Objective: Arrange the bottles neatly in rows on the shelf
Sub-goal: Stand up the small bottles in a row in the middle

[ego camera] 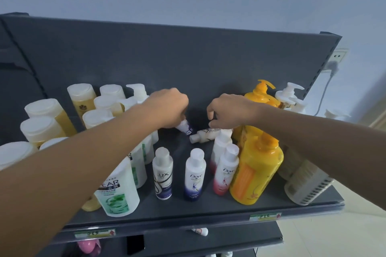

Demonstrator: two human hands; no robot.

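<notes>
Both hands reach to the back middle of the dark grey shelf point(208, 210). My left hand point(167, 108) grips a small white bottle with a purple label point(186, 128), tilted, its base pointing down and right. My right hand point(229, 110) closes on a small white bottle point(203, 135) that lies on its side, cap toward the left. In front stand three small bottles upright: a Lux one point(163, 173), a purple Dove one point(195, 174) and a pink Dove one point(226, 170).
Several white-capped yellow bottles point(43, 119) crowd the left; a green Clear bottle point(117, 192) stands front left. Large yellow pump bottles point(257, 171) and white pump bottles point(289, 94) fill the right, beside a white ribbed container point(307, 185). A lower shelf point(200, 231) holds more items.
</notes>
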